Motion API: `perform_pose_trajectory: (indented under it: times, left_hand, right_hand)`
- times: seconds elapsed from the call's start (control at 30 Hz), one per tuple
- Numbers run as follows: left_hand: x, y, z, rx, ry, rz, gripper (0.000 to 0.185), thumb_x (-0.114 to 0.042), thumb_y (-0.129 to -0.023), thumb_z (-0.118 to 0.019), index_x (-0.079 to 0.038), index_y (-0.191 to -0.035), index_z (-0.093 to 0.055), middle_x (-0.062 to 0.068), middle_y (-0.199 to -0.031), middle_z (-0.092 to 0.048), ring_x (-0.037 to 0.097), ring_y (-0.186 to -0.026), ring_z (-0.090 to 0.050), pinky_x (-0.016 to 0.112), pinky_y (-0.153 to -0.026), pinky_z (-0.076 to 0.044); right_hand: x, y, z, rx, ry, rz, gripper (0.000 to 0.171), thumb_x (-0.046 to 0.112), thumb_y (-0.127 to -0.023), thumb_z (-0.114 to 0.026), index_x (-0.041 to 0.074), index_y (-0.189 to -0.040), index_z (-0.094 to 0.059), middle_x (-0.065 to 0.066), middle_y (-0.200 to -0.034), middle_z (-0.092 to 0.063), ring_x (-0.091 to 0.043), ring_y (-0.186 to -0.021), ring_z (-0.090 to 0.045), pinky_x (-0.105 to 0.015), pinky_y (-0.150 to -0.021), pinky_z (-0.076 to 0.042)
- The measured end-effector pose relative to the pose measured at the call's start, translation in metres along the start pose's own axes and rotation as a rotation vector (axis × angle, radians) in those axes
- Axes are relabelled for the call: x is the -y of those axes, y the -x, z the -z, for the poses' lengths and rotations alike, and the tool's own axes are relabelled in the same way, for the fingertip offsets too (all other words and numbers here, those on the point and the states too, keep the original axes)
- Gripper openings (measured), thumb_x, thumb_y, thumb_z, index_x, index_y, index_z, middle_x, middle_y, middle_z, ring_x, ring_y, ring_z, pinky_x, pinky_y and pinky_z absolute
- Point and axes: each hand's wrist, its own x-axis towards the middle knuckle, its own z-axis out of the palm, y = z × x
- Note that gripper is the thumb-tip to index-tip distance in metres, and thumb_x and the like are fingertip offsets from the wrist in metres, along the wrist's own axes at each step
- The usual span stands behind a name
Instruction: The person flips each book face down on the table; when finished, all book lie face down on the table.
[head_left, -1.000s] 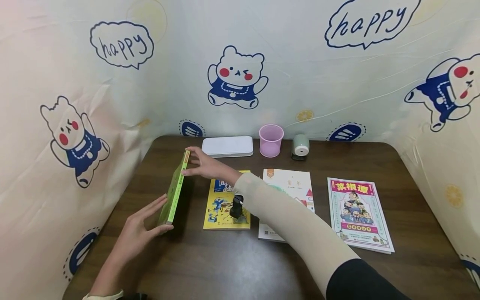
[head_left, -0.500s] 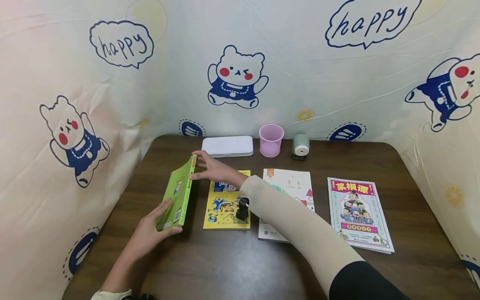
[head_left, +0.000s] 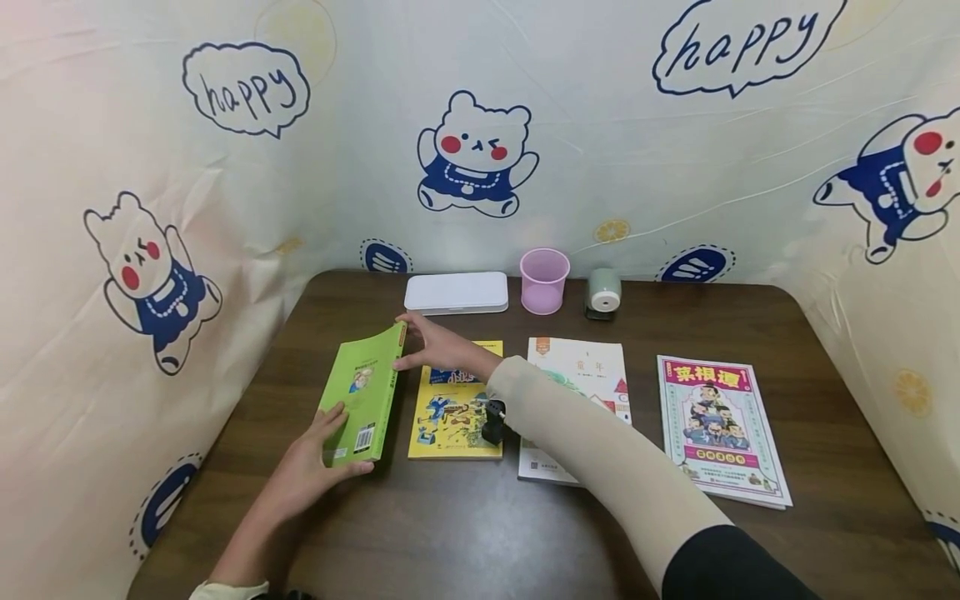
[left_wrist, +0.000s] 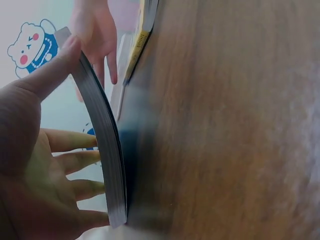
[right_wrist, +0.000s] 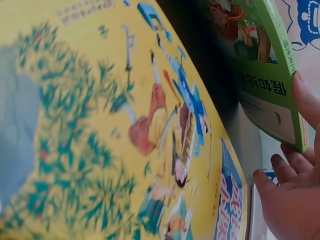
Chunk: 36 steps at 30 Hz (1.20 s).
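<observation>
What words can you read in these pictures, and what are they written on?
"happy": in speech bubbles printed on the cloth backdrop, at upper left and upper right.
"菜根谭": red title band of the rightmost book.
"童年": faint, on the white book.
Green book, held by the left hand and right hand: print too small or blurred.
Yellow book: title partly hidden, unreadable.

Probably home study corner: cartoon-bear cloth [head_left: 480, 125] round wooden desk [head_left: 525, 533], children's books [head_left: 723, 425].
</observation>
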Motion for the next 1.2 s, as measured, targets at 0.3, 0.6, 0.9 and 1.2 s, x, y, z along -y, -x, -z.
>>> perform_pose_trajectory:
  times: [0.3, 0.6, 0.9, 1.2]
  left_hand:
    - [0.002, -0.003, -0.011, -0.005, -0.164, -0.011, 0.119, -0.076, -0.075, -0.075, 0.006, -0.154, -0.040, 0.023, -0.168, -0.024, 0.057, -0.152, -0.012, 0.082, -0.109, -0.017]
    - [0.004, -0.003, -0.015, -0.015, -0.211, -0.023, 0.115, -0.072, -0.078, -0.076, 0.006, -0.154, -0.040, 0.023, -0.168, -0.024, 0.057, -0.152, -0.012, 0.085, -0.108, -0.013]
    - [0.010, -0.004, -0.009, 0.012, -0.170, -0.067, 0.099, -0.049, -0.084, -0.082, 0.007, -0.154, -0.039, 0.027, -0.166, -0.023, 0.058, -0.151, -0.011, 0.086, -0.106, -0.012]
    - [0.011, -0.008, -0.005, 0.034, -0.164, -0.054, 0.096, -0.043, -0.085, -0.083, 0.007, -0.154, -0.038, 0.028, -0.167, -0.021, 0.058, -0.151, -0.009, 0.085, -0.108, -0.010]
  right_hand:
    - [-0.005, 0.000, 0.000, -0.021, 0.172, -0.046, 0.093, 0.047, -0.089, -0.081, 0.021, -0.161, -0.029, -0.013, -0.162, -0.039, -0.029, -0.146, -0.044, -0.047, -0.116, -0.041]
    - [-0.007, 0.000, 0.000, -0.002, 0.221, -0.057, 0.091, 0.044, -0.089, -0.082, 0.020, -0.160, -0.031, -0.012, -0.162, -0.039, -0.028, -0.144, -0.046, -0.044, -0.114, -0.044]
    - [-0.012, -0.006, -0.004, -0.003, 0.278, -0.066, 0.091, 0.043, -0.089, -0.081, 0.019, -0.161, -0.032, -0.010, -0.162, -0.040, -0.026, -0.146, -0.043, -0.042, -0.115, -0.043]
    - [-0.015, -0.012, -0.004, 0.002, 0.335, -0.092, 0.092, 0.042, -0.089, -0.082, 0.015, -0.162, -0.033, -0.006, -0.165, -0.037, -0.023, -0.150, -0.037, -0.037, -0.121, -0.035]
